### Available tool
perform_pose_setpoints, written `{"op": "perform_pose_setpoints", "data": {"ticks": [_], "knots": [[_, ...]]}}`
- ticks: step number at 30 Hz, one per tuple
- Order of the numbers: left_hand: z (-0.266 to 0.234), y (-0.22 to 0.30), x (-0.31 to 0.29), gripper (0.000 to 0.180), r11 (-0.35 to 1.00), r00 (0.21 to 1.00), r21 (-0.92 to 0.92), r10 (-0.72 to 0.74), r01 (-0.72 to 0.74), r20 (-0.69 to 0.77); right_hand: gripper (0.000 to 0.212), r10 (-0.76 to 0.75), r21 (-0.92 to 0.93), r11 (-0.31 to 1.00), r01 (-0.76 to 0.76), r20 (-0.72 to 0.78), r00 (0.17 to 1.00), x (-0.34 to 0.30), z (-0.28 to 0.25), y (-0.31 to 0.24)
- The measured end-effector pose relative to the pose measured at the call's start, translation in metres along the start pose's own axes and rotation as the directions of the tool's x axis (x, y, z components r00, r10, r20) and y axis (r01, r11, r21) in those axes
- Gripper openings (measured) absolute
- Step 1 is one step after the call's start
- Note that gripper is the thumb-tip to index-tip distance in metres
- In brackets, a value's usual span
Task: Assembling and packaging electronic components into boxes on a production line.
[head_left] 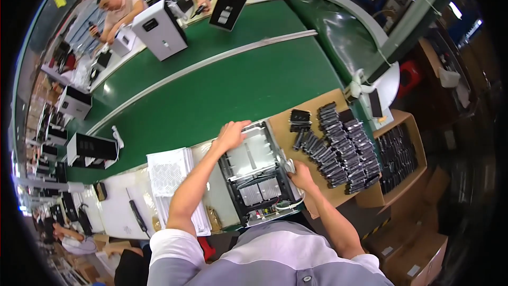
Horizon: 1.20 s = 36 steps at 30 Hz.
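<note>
In front of me lies an opened appliance housing [255, 151], a black frame with a silvery panel at its far half. Its near half holds a ribbed grey metal block [259, 191], with wires at the near edge. My left hand [231, 136] rests on the far left corner of the housing, fingers stretched along the edge. Against the right side of the frame, my right hand [302, 176] is closed with the fingers bent. Something small and pale shows at its fingertips, too unclear to name.
Black ribbed parts [338, 148] cover a cardboard sheet to the right, beside a carton [405, 151] full of similar pieces. White perforated panels [170, 180] are stacked left, near a screwdriver [136, 212]. Beyond runs a green conveyor [227, 95] carrying white appliances [159, 30]. Co-workers sit across it.
</note>
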State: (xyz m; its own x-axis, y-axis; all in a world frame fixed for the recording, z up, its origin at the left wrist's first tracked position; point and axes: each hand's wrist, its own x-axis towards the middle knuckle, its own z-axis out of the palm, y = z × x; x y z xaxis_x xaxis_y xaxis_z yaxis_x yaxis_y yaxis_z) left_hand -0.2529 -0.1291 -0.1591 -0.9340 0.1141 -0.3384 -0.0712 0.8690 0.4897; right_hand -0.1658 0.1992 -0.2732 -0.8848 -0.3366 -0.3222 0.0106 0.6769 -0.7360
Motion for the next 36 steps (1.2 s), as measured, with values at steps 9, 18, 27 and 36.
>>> {"op": "perform_pose_setpoints", "data": {"ticks": [9,18,27,36], "knots": [[0.065,-0.043,-0.267,0.034,0.893,0.418,-0.225,-0.390,0.390,-0.820,0.025,0.081,0.196,0.979,-0.052,-0.141,0.987,-0.078,-0.009,0.002],[0.163,-0.066,-0.347,0.038,0.701,0.280,-0.280,-0.571,0.655,-0.772,0.018,0.018,0.381,0.924,0.029,-0.120,0.993,-0.065,-0.030,0.039],[0.056,0.017,-0.394,0.033,0.828,0.298,-0.404,-0.527,0.388,-0.796,0.031,-0.194,0.280,0.931,0.235,-0.168,0.967,-0.067,-0.077,-0.034],[-0.134,0.154,-0.377,0.031,0.836,0.819,-0.543,-0.365,0.079,-0.443,0.097,-0.665,0.192,0.634,0.749,-0.359,0.655,-0.041,-0.192,-0.187]]}}
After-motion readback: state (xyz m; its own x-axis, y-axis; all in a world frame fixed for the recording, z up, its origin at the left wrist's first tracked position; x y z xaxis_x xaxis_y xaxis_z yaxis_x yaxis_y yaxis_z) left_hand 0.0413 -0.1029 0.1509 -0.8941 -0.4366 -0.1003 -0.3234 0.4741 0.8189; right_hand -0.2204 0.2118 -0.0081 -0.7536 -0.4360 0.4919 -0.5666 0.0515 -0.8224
